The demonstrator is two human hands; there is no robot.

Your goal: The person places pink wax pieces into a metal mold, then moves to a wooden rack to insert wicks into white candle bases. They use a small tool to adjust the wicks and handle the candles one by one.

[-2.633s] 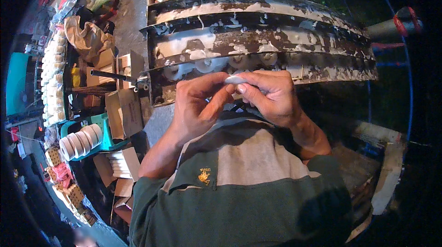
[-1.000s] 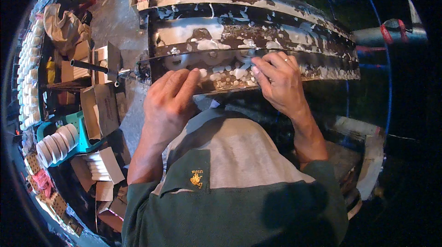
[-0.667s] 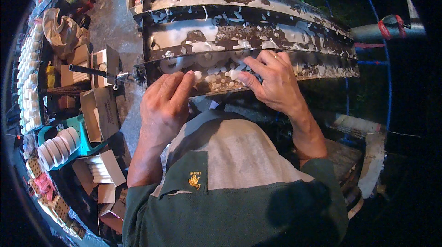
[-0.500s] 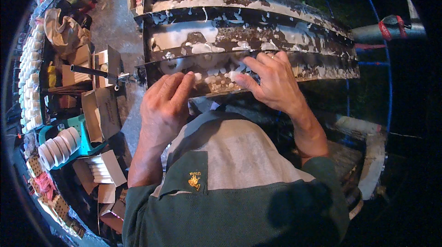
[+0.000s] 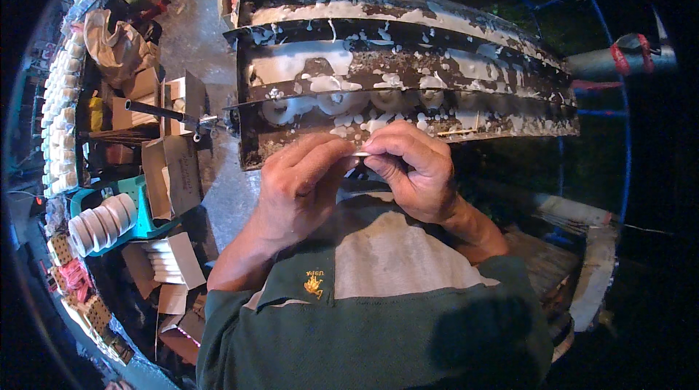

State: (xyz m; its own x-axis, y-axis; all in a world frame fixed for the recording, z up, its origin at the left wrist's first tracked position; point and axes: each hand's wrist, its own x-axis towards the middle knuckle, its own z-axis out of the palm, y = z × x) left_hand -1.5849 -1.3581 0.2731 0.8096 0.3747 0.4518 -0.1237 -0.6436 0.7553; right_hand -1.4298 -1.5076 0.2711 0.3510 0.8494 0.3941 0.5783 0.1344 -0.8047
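Close to my body, my left hand point(image 5: 302, 182) and my right hand point(image 5: 415, 172) meet fingertip to fingertip. Both are closed in a pinch on a small thin white strip point(image 5: 360, 153), mostly covered by the fingers. Just beyond them stands a long dark metal trough point(image 5: 251, 150) with upright dividers, spattered with white, wax-like drips. Several round white discs point(image 5: 335, 102) lie in its nearest channel. A couple of thin yellowish sticks point(image 5: 459, 132) rest further right along that channel.
To the left are open cardboard boxes, one with white candles point(image 5: 166, 263). White rolls point(image 5: 103, 224) sit on a green plastic stool point(image 5: 142, 204). A dark pipe point(image 5: 156, 112) juts out near the trough's left end. Blue bars point(image 5: 625, 150) stand at the right.
Both hands have drawn back from the trough toward my body and come together, and now pinch a thin white strip. The discs in the near channel show more fully.
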